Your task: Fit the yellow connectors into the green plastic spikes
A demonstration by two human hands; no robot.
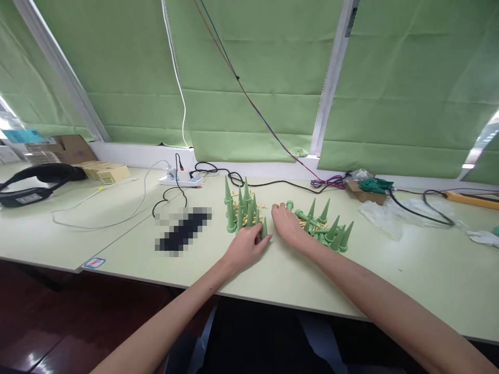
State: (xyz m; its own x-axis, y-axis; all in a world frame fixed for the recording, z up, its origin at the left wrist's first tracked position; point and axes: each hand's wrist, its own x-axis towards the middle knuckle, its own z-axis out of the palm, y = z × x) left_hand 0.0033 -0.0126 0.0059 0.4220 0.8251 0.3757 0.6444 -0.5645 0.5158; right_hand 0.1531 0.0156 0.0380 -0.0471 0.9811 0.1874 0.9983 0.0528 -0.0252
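Observation:
My left hand (247,243) is at the front of a group of upright green pointed cones (231,215) with round bases. Its thumb and fingers close about one green cone (264,227) at the group's right front corner. Small yellow pieces (264,206) lie among the cones. My right hand (286,224) is on the table between this group and a second, looser pile of green cones (334,232), some standing, some lying. Its fingers are curled downward, and what they hold, if anything, is hidden. Just behind it lies a green piece (289,204).
At left are black headphones (58,174) and small yellowish boxes (105,172). A blurred dark object (183,231) lies left of the cones. Behind are a power strip (181,179) and black cables. A cardboard box (366,192) and clear plastic bags (380,218) are at right.

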